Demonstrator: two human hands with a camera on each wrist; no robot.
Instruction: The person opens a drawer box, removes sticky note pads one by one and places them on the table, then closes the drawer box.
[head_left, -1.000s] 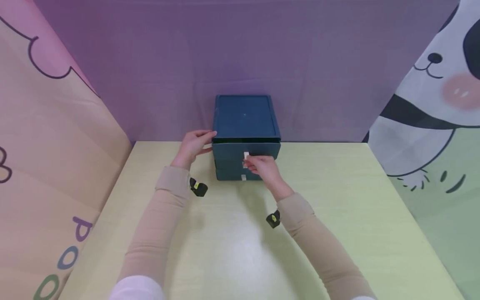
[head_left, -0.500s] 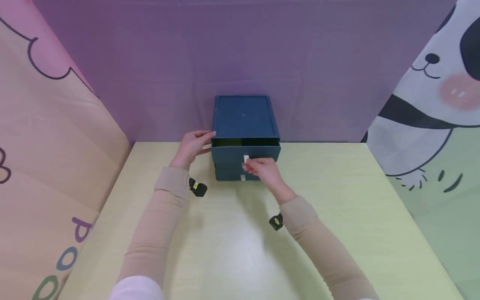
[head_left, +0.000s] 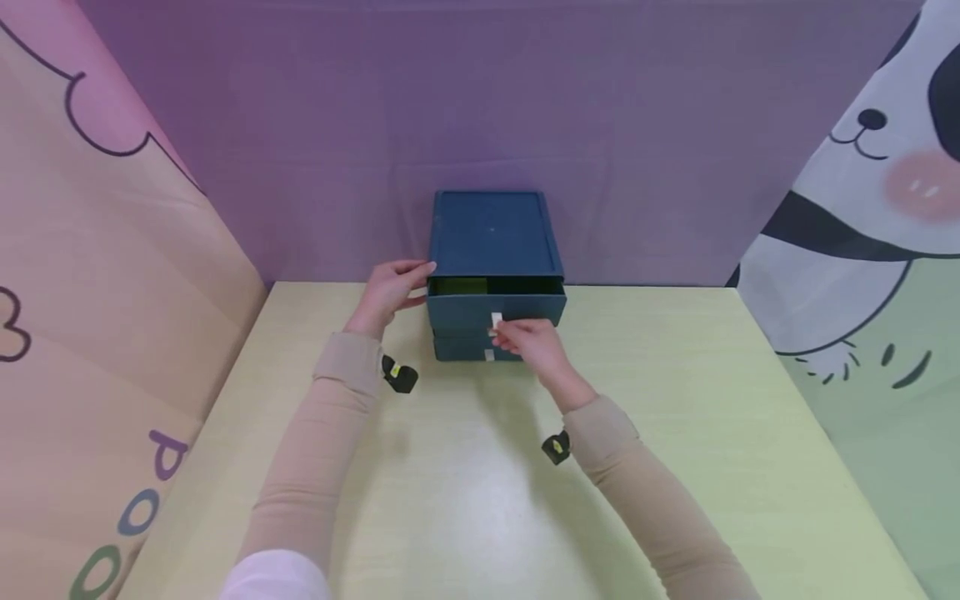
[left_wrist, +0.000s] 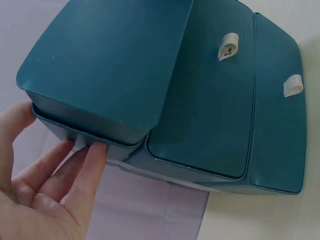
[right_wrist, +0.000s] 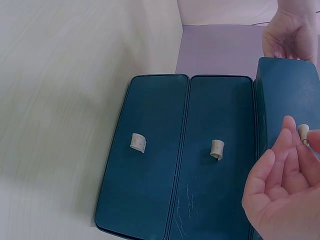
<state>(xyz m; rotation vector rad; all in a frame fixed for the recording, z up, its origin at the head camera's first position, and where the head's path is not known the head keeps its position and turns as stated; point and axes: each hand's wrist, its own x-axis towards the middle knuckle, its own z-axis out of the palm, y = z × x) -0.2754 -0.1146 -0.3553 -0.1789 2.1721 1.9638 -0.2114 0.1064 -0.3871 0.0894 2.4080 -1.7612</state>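
A dark blue three-drawer cabinet [head_left: 491, 233] stands against the back wall, its top drawer [head_left: 457, 312] partly pulled out. My right hand [head_left: 536, 346] pinches the pale loop pull tab [right_wrist: 303, 133] on that drawer's front between thumb and fingers. At the cabinet's upper left front edge, my left hand [head_left: 386, 292] holds on, thumb by the top and fingertips against the side wall, as the left wrist view [left_wrist: 57, 175] shows. Through the drawer's gap a yellow-green patch [head_left: 459, 286] shows at the left, with dark shade at the right.
The middle drawer [right_wrist: 215, 115] and bottom drawer [right_wrist: 150, 110] sit closed, each with a pale loop tab. A pale yellow table [head_left: 465, 500] carries the cabinet. Behind hangs a purple cloth [head_left: 480, 100]; a panda-printed cloth [head_left: 847, 300] is at the right.
The top drawer has slid out toward me, widening the gap at its top. My right hand has come back and slightly down with the tab; the left hand stays at the cabinet's edge.
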